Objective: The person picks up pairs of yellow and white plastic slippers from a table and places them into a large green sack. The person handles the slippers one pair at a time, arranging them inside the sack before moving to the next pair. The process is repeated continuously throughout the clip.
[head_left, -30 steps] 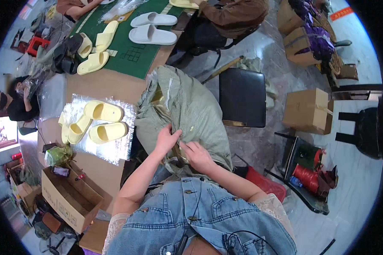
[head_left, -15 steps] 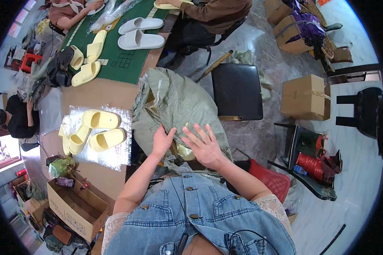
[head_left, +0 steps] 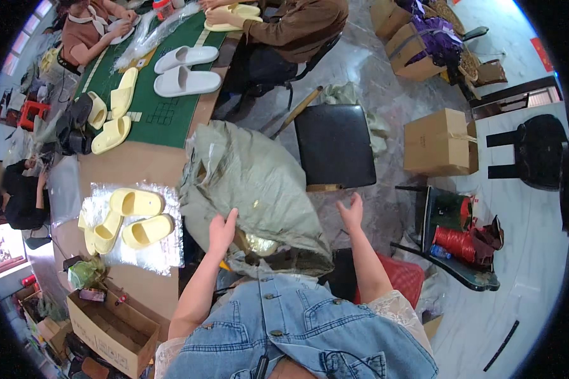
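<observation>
Head view: a workroom seen from above, the person's two forearms coming up from the lower edge.
Table [head_left: 129, 167]: long, brown, left of centre, its far end under a green mat [head_left: 164, 95].
Sack [head_left: 253, 183]: big grey-green woven sack, slumped against the table's right edge, just in front of the person's lap.
Sack axis: long axis runs from upper left to lower right; the mouth looks to point down toward the person, where a dull yellow patch shows, though folds hide the opening.
Chair [head_left: 335, 145]: black seat just right of the sack, apart from it.
Box [head_left: 437, 142]: brown carton on the floor, well right of the chair.
Slippers [head_left: 129, 218]: three yellow ones on a clear plastic sheet left of the sack.
Left hand [head_left: 222, 230]: fingers loosely spread, palm resting on the sack's lower left flank, gripping nothing.
Right hand [head_left: 351, 213]: open, fingers spread, lifted clear off the sack's right side, touching nothing.
Risk: with only one flat palm on it, the limp sack may sag or roll off the lap side and spill; the slick weave gives little purchase.
</observation>
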A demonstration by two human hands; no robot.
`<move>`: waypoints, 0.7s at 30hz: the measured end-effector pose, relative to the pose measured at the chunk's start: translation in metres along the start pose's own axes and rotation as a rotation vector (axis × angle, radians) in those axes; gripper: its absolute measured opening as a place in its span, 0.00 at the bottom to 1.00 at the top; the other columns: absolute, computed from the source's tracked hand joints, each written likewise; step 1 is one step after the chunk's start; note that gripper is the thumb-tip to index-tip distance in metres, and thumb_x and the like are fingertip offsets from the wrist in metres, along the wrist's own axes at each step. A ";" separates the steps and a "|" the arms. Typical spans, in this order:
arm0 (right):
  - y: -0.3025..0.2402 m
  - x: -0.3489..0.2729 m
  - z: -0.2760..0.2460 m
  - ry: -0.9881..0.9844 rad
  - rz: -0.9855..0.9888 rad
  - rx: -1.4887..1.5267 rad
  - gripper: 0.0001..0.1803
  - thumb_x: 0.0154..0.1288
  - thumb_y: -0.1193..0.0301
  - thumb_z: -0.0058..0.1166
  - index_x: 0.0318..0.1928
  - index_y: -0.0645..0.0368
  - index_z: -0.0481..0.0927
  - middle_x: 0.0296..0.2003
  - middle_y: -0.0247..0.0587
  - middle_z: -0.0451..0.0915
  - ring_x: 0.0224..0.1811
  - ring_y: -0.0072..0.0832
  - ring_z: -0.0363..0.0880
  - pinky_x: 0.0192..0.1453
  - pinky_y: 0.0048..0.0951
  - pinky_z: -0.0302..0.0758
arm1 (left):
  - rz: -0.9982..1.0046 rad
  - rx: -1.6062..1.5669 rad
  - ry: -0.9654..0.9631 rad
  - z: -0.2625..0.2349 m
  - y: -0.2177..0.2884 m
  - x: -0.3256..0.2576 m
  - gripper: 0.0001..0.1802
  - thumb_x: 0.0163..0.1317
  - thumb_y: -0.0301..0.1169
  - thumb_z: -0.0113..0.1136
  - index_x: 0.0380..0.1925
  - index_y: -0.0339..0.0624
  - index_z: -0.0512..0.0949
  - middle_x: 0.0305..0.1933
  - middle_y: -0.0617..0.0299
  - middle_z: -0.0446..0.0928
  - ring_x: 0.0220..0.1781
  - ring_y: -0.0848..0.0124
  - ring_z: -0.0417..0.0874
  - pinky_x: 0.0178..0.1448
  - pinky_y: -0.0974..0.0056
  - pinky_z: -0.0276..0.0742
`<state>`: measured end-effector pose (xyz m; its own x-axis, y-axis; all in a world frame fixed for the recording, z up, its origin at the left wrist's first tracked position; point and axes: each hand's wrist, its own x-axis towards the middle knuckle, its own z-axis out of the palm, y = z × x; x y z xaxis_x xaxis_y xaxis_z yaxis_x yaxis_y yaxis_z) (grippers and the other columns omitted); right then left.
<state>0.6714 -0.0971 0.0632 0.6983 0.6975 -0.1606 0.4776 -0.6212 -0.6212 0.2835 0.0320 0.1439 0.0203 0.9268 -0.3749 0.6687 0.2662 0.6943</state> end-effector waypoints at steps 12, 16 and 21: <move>0.014 0.060 0.086 0.089 0.296 0.016 0.22 0.55 0.48 0.61 0.36 0.54 0.87 0.35 0.44 0.85 0.40 0.40 0.83 0.46 0.37 0.76 | -0.132 -0.009 0.086 0.008 -0.022 -0.002 0.32 0.61 0.50 0.62 0.20 0.24 0.71 0.18 0.45 0.72 0.23 0.62 0.72 0.33 0.53 0.69; 0.056 0.056 0.059 0.201 0.341 0.045 0.20 0.55 0.51 0.60 0.33 0.57 0.86 0.29 0.43 0.85 0.35 0.37 0.84 0.42 0.35 0.76 | -0.085 -0.045 0.106 0.012 -0.014 -0.006 0.30 0.63 0.48 0.61 0.21 0.26 0.73 0.20 0.52 0.73 0.27 0.67 0.73 0.36 0.55 0.70; 0.172 0.067 -0.023 0.279 0.522 0.034 0.21 0.55 0.53 0.56 0.34 0.59 0.85 0.30 0.49 0.84 0.34 0.45 0.83 0.41 0.37 0.76 | -0.165 -0.021 0.068 0.006 0.017 -0.013 0.27 0.64 0.45 0.60 0.25 0.24 0.76 0.24 0.51 0.78 0.30 0.67 0.76 0.38 0.56 0.71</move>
<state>0.8129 -0.1652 -0.0373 0.9524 0.1797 -0.2463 0.0195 -0.8421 -0.5390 0.2991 0.0234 0.1573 -0.1391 0.8857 -0.4429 0.6429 0.4209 0.6399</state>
